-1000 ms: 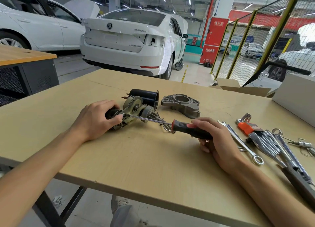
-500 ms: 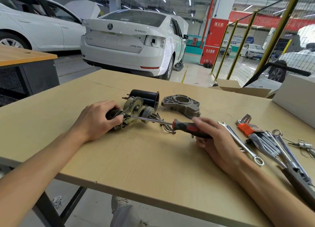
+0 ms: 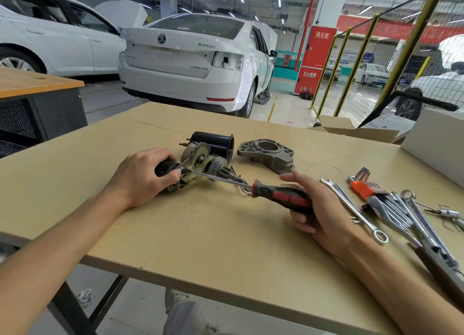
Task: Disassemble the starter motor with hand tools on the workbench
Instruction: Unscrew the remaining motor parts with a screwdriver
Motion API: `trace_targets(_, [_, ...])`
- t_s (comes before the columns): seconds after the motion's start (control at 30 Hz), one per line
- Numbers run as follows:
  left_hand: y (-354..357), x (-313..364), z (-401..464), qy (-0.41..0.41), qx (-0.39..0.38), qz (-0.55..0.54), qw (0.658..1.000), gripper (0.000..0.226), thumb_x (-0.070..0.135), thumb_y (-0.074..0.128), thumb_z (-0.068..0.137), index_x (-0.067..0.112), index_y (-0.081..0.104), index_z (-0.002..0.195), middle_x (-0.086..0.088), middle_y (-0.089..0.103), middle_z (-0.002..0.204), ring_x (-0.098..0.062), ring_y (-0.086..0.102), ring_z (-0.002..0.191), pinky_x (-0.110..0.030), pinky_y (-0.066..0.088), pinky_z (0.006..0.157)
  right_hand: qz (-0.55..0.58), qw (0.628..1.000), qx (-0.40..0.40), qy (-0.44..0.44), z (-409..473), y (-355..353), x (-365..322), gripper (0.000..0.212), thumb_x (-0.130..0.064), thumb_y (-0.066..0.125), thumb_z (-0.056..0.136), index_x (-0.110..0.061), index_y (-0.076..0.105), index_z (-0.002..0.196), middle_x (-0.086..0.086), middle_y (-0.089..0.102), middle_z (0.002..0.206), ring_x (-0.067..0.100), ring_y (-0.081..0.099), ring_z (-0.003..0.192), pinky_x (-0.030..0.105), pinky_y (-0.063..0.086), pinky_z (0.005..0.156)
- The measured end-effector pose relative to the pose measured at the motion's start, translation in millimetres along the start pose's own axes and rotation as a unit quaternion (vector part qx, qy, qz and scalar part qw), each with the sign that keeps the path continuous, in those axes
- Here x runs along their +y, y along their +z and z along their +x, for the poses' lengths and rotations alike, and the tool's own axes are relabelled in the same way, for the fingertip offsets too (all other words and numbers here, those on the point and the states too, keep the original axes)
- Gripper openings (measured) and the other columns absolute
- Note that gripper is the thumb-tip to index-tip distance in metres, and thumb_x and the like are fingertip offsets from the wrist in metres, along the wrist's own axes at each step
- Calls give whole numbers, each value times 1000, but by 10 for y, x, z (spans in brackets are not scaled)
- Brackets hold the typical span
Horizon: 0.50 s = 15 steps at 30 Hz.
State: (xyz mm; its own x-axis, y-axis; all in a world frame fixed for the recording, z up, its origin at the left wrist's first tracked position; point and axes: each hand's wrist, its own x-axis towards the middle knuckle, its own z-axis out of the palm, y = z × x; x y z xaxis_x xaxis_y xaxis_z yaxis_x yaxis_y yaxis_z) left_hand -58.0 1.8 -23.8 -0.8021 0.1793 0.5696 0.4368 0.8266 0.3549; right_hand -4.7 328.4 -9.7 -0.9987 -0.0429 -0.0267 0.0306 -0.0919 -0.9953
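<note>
While the left hand (image 3: 143, 176) curls around the dark end of the starter motor (image 3: 195, 166) and pins it on the workbench (image 3: 200, 234), the right hand (image 3: 319, 209) holds the red-and-black screwdriver (image 3: 276, 194) by its handle, lower fingers wrapped under it and index finger stretched out straight toward ten o'clock. The motor lies just above the middle of the bench, with the screwdriver shaft running from the handle at about four o'clock up to a fastener next to the left thumb. A black cylindrical housing (image 3: 216, 141) sits touching the motor at one o'clock, and a grey cast end bracket (image 3: 266, 153) rests apart from it at three o'clock, so the strip-down looks partly done. To my eye the main risk is the tip riding out of the screw head: the shaft meets the motor at a shallow angle, the right-hand grip looks loose, and a slip would send the blade straight toward the left thumb and fingers. The round motor could also roll under twisting force, since only one hand steadies it. Whether the tip is properly seated cannot be told from here. Loose spanners (image 3: 351, 206) and a hex key set (image 3: 364, 186) crowd the bench at three to four o'clock, close by the right wrist, where a jerk backward might scatter them.
</note>
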Motion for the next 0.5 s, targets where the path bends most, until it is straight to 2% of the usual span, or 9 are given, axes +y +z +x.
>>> trace_targets(0.07, [0, 3, -3, -1, 0, -1, 1000, 54, 67, 35, 72, 23, 61, 90, 7, 61, 83, -18, 53, 79, -34, 34, 64, -1, 1000, -7, -12, -7, -3, 4, 30, -29, 67, 86, -11, 64, 109, 7, 59, 75, 15, 37, 41, 18, 25, 34])
trace_targets(0.17, [1, 2, -1, -3, 0, 1, 1000, 56, 67, 34, 72, 22, 61, 91, 5, 62, 84, -20, 53, 80, -35, 37, 67, 9, 999, -22, -32, -15, 5, -15, 51, -24, 78, 67, -10, 63, 114, 3, 67, 80, 13, 43, 50, 21, 29, 40])
trace_targets(0.27, [2, 2, -4, -6, -3, 4, 1000, 58, 68, 34, 72, 21, 62, 92, 4, 63, 85, -21, 54, 80, -36, 40, 69, 43, 998, -37, -37, -10, 3, -26, 57, -17, 81, 59, -12, 65, 114, 5, 67, 85, 10, 49, 59, 20, 30, 45])
trace_targets(0.33, [-1, 2, 0, -7, -4, 4, 1000, 59, 68, 34, 71, 21, 62, 92, 4, 63, 86, -21, 54, 81, -37, 41, 69, 39, 998, -49, -32, -14, 17, -30, 50, -28, 79, 64, -11, 67, 109, 6, 64, 80, 11, 45, 55, 20, 30, 43])
trace_targets(0.4, [-4, 4, 2, -7, -5, 5, 1000, 59, 68, 34, 71, 21, 62, 92, 4, 63, 86, -21, 54, 81, -37, 41, 70, 40, 998, -45, -14, -14, 19, -26, 38, -38, 70, 77, -11, 68, 104, 8, 63, 76, 13, 43, 47, 21, 31, 39])
trace_targets(0.47, [-3, 6, 2, -6, -6, 5, 1000, 59, 68, 34, 71, 21, 62, 92, 4, 62, 85, -21, 54, 81, -36, 39, 69, 45, 998, -32, -6, -6, 9, -20, 28, -33, 62, 87, -11, 69, 102, 11, 62, 77, 15, 44, 43, 22, 32, 36])
trace_targets(0.5, [-3, 6, 0, -6, -7, 4, 1000, 59, 68, 34, 71, 21, 62, 92, 4, 62, 85, -20, 54, 80, -36, 39, 68, 43, 999, -28, -11, -1, 4, -16, 25, -29, 63, 86, -10, 70, 102, 11, 62, 78, 16, 44, 44, 22, 32, 36])
